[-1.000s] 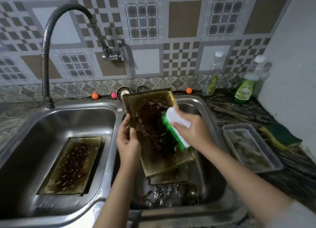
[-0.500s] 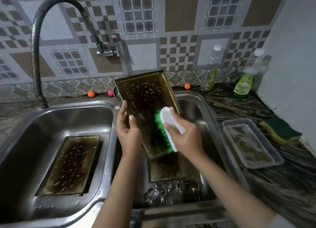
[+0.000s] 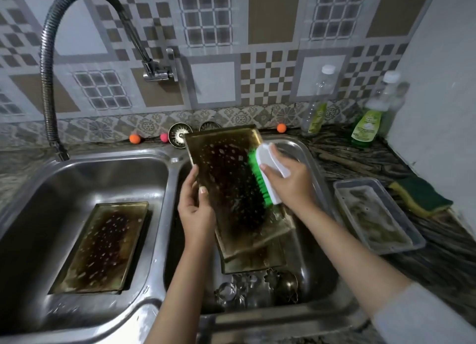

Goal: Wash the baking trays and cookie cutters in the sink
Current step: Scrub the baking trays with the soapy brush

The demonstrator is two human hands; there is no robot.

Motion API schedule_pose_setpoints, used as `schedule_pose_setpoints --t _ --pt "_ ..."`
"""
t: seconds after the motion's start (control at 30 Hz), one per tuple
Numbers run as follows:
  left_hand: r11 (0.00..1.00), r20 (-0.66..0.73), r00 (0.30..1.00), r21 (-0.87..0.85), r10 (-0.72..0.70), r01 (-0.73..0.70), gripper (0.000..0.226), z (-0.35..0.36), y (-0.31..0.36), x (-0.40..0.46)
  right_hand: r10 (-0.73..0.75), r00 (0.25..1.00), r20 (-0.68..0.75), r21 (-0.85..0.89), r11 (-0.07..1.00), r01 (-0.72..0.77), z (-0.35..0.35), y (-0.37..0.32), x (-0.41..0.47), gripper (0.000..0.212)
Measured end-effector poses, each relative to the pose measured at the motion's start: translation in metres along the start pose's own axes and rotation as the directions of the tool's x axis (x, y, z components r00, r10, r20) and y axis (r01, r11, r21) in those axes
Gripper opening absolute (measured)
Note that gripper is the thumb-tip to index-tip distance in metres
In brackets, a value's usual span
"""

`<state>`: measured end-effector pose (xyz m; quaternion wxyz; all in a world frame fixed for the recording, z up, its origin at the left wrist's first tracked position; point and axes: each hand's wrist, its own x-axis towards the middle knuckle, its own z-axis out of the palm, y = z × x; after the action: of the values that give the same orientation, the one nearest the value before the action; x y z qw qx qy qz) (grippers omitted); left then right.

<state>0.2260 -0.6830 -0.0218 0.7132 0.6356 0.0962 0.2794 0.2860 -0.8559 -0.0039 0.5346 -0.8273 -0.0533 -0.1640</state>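
Note:
A burnt, greasy baking tray (image 3: 229, 178) is tilted up over the right sink basin. My left hand (image 3: 197, 209) grips its left edge. My right hand (image 3: 288, 181) holds a white scrub brush (image 3: 268, 175) with green bristles pressed against the tray's right side. Under it a second tray (image 3: 257, 262) lies flat in the right basin. Several metal cookie cutters (image 3: 255, 288) sit at the basin's near end. A third dirty tray (image 3: 103, 245) lies in the left basin (image 3: 51, 189).
A flexible tap (image 3: 49, 68) arches over the left basin. On the counter to the right sit a soapy plastic container (image 3: 376, 214), a green-and-yellow sponge (image 3: 422, 198) and two soap bottles (image 3: 365, 127). Strainers (image 3: 179, 135) and small balls line the back wall.
The brush has moved up the tray's right side, from its lower part toward the upper edge. The tray has tilted a little lower again; my left hand keeps its hold.

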Motion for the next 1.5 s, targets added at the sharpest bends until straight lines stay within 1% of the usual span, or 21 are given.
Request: schedule_pose_setpoints --t 0.07,0.13,0.2,0.3,0.37,0.43,0.53,0.6,0.67,0.73,0.83,0.9,1.03,1.1,1.17,1.2,1.27,1.33,1.37,1.4,1.5 --pt "0.999 0.077 0.997 0.046 0.003 -0.006 0.045 0.006 -0.004 -0.011 -0.032 0.999 -0.013 -0.059 0.998 0.031 0.002 -0.014 0.026 0.051" --pt "0.999 0.114 0.993 0.049 -0.015 0.009 0.044 0.013 -0.006 -0.018 -0.017 1.000 0.024 -0.099 0.995 0.020 0.009 -0.027 0.044 0.050" --pt "0.998 0.082 0.997 0.056 -0.012 0.008 0.044 0.015 -0.003 -0.013 -0.007 0.998 0.069 -0.116 0.993 0.015 0.017 -0.032 0.040 0.052" --pt "0.999 -0.018 1.000 0.054 -0.009 0.010 0.043 0.007 -0.002 0.009 -0.062 0.985 0.163 -0.054 0.996 0.072 0.028 -0.014 -0.010 0.051" --pt "0.999 -0.091 0.996 0.051 0.002 0.003 0.046 -0.006 -0.003 0.024 -0.039 0.962 0.272 -0.017 0.999 0.046 0.025 -0.001 -0.046 0.050" --pt "0.997 -0.130 0.991 0.076 0.017 -0.007 0.048 -0.018 -0.003 0.032 -0.001 0.951 0.309 0.027 1.000 -0.008 0.011 0.007 -0.060 0.051" --pt "0.997 -0.168 0.986 0.069 -0.013 0.025 0.045 -0.033 -0.001 0.037 0.042 0.988 0.152 0.018 0.999 -0.045 -0.019 0.011 -0.045 0.053" --pt "0.997 -0.175 0.984 0.065 -0.031 0.043 0.044 -0.036 0.000 0.036 0.017 0.998 0.066 0.020 1.000 -0.018 -0.036 0.011 -0.027 0.057" --pt "0.996 -0.177 0.982 0.053 -0.059 0.070 0.044 -0.035 -0.004 0.033 0.012 0.999 0.036 0.040 0.999 -0.014 -0.046 0.011 -0.015 0.061" --pt "0.990 -0.180 0.974 0.003 -0.136 0.139 0.045 -0.033 -0.011 0.030 0.015 0.997 0.070 0.043 0.999 -0.018 -0.050 0.010 -0.010 0.060" --pt "0.969 -0.111 0.963 -0.069 -0.245 0.239 0.047 -0.027 -0.015 0.022 0.025 0.973 0.230 0.095 0.994 -0.048 -0.049 0.014 -0.013 0.058" --pt "0.947 -0.048 0.953 -0.134 -0.299 0.290 0.046 -0.022 -0.012 0.016 0.023 0.956 0.294 0.119 0.991 -0.061 -0.047 0.016 -0.020 0.057" --pt "0.892 0.071 0.917 -0.211 -0.394 0.399 0.047 -0.016 -0.025 0.009 0.010 0.961 0.277 0.143 0.988 -0.052 -0.046 0.010 -0.032 0.050" --pt "0.884 0.083 0.909 -0.214 -0.408 0.416 0.045 -0.014 -0.029 0.005 0.029 0.964 0.266 0.192 0.978 -0.083 -0.047 0.007 -0.037 0.049" --pt "0.881 0.120 0.899 -0.184 -0.421 0.437 0.037 -0.009 -0.030 -0.001 0.060 0.968 0.244 0.221 0.968 -0.116 -0.049 0.004 -0.041 0.054" --pt "0.887 0.157 0.892 -0.130 -0.423 0.443 0.030 -0.006 -0.030 -0.004 0.071 0.970 0.233 0.225 0.966 -0.125 -0.049 0.001 -0.042 0.055" --pt "0.913 0.218 0.887 0.074 -0.407 0.401 0.028 -0.002 -0.029 -0.006 0.061 0.976 0.211 0.193 0.976 -0.103 -0.049 -0.003 -0.046 0.055" --pt "0.925 0.300 0.892 0.280 -0.339 0.257 0.044 0.003 -0.021 -0.005 0.028 0.980 0.198 0.141 0.988 -0.057 -0.049 -0.005 -0.049 0.054" --pt "0.936 0.360 0.887 0.298 -0.290 0.185 0.048 0.009 -0.012 -0.005 0.025 0.980 0.196 0.105 0.993 -0.047 -0.048 -0.006 -0.051 0.054" --pt "0.954 0.434 0.865 0.260 -0.251 0.147 0.050 0.016 -0.002 -0.006 0.021 0.981 0.195 0.065 0.997 -0.034 -0.048 -0.007 -0.053 0.055" --pt "0.975 0.594 0.773 0.148 -0.221 0.165 0.050 0.035 0.020 -0.010 -0.040 0.982 0.186 0.022 0.999 0.037 -0.043 -0.008 -0.060 0.061"
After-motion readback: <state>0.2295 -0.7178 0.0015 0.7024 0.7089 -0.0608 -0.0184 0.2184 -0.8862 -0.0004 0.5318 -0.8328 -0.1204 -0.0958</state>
